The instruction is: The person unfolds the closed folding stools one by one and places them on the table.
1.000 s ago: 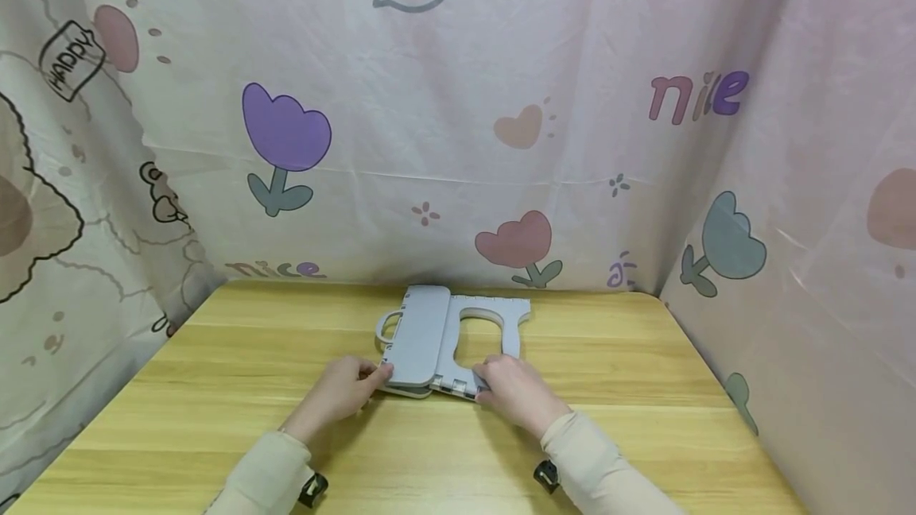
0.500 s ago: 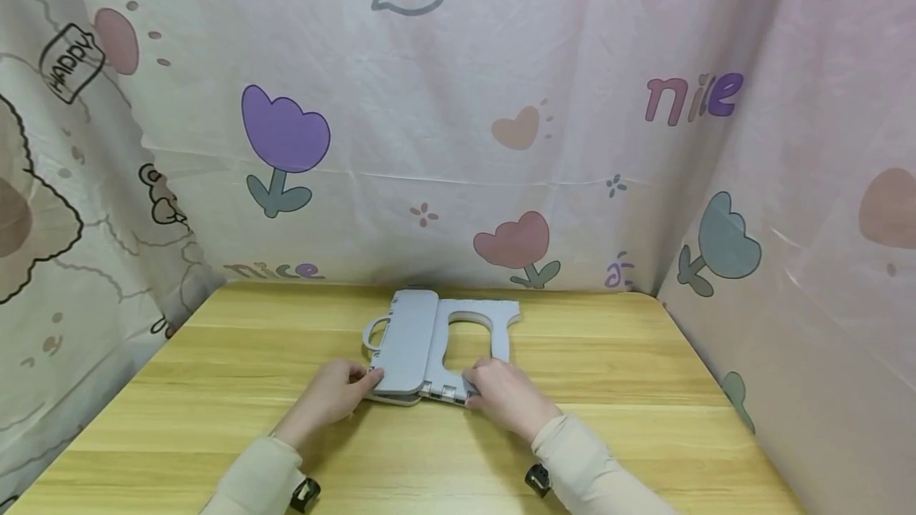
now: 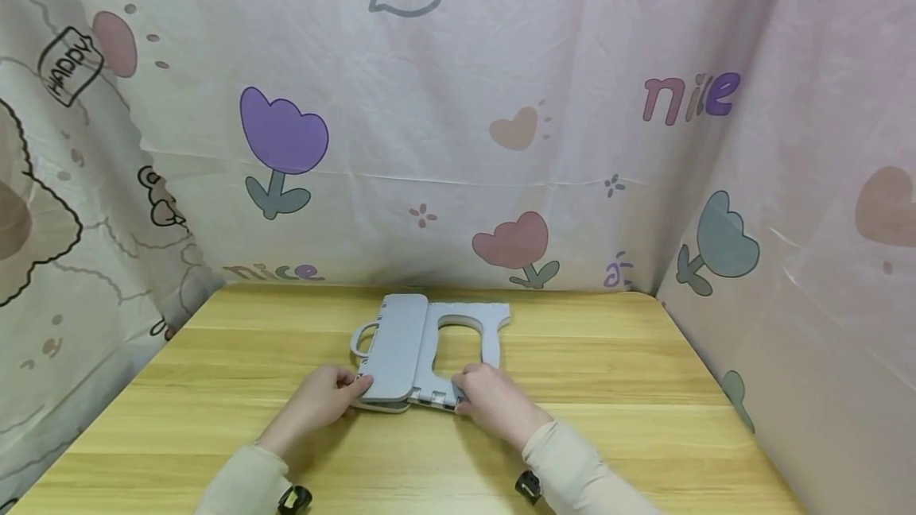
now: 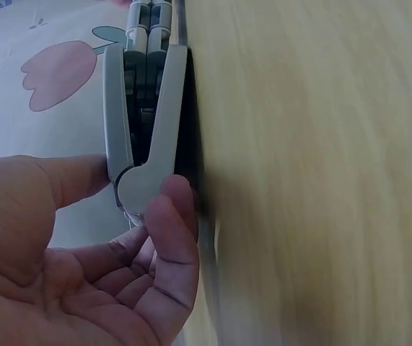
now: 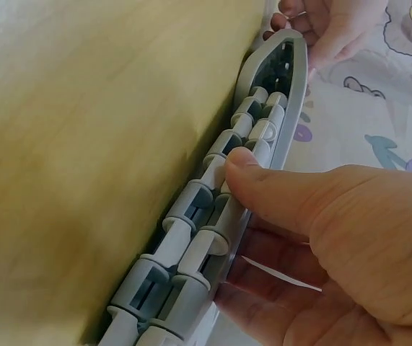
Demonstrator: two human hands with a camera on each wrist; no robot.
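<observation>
A folded light grey plastic object (image 3: 397, 348), with a loop handle at its left and a wide opening at its right, lies flat on the table. The left hand (image 3: 320, 401) pinches its near left corner; in the left wrist view the thumb and curled fingers of that hand (image 4: 97, 267) are around the hinged end of two panels (image 4: 164, 119). At the near edge, right of the middle, the right hand (image 3: 501, 404) grips the frame part. The right wrist view shows the right thumb on a row of hinge joints (image 5: 191, 209), fingers behind.
The wooden table (image 3: 608, 388) extends around the object on all sides. Behind it and at both sides hangs a patterned curtain (image 3: 429, 102) with flowers and lettering. Dark wrist devices (image 3: 528, 486) sit under both sleeves.
Both hands and the grey object have slid left and a little toward the person. The grip of each hand looks the same.
</observation>
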